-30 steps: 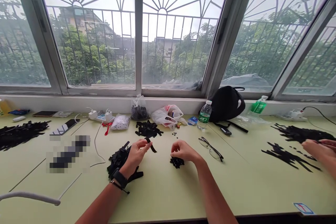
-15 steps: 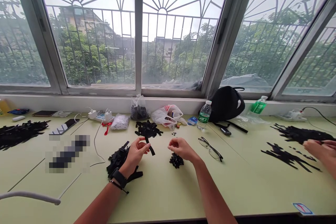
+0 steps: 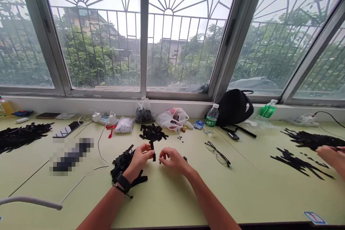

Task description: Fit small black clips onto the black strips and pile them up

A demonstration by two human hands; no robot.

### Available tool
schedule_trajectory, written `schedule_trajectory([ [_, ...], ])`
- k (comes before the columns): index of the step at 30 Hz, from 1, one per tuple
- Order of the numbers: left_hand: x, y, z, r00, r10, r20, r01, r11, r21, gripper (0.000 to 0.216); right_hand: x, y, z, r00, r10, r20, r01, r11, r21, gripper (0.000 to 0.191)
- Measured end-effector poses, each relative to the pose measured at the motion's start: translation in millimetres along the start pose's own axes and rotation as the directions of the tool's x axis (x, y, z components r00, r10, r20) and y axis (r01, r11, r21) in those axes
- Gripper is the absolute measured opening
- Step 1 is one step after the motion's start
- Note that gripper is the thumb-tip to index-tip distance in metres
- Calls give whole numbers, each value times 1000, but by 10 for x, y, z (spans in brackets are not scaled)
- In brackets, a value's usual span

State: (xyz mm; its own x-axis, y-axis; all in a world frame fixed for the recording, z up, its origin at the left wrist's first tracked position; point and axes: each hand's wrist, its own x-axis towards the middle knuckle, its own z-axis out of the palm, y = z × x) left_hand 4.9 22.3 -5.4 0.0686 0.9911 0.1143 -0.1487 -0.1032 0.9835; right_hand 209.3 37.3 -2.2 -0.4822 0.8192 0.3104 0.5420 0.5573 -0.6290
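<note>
My left hand (image 3: 138, 158) is closed on a narrow black strip (image 3: 153, 155), which hangs down from its fingertips. Under my left wrist lies a heap of black strips (image 3: 121, 165). My right hand (image 3: 172, 160) sits just right of the strip with its fingers curled together, and I cannot tell whether they pinch something tiny. Beside its knuckles shows a small black bead (image 3: 184, 158). The small pile of black beads from earlier is hidden behind this hand. A further heap of black strips (image 3: 152, 133) lies ahead of both hands.
Glasses (image 3: 217, 153) lie to the right of my hands. Along the window stand a water bottle (image 3: 211, 119), a black bag (image 3: 234, 107) and a white plastic bag (image 3: 171, 120). A co-worker's hand (image 3: 330, 156) works beside black strips (image 3: 299, 161) at the far right.
My right hand has moved left and forward, toward my left hand, and now covers the bead pile. My left hand has lowered slightly, still holding the strip.
</note>
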Motion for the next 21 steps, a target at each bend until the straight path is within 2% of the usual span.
schedule_trajectory([
  [4,-60,38,33,990,-43,137,37,998,42,30,34,-50,-56,997,18,-70,-4,980,199,30],
  [9,-58,10,42,980,-50,191,34,996,84,31,21,-49,-17,999,25,21,-30,966,257,44],
  [14,-13,-23,36,970,-39,239,15,994,104,25,18,-55,19,999,38,20,-42,964,261,43],
  [21,-28,20,41,955,37,293,-80,987,136,36,44,-18,43,999,43,9,-44,947,318,43],
])
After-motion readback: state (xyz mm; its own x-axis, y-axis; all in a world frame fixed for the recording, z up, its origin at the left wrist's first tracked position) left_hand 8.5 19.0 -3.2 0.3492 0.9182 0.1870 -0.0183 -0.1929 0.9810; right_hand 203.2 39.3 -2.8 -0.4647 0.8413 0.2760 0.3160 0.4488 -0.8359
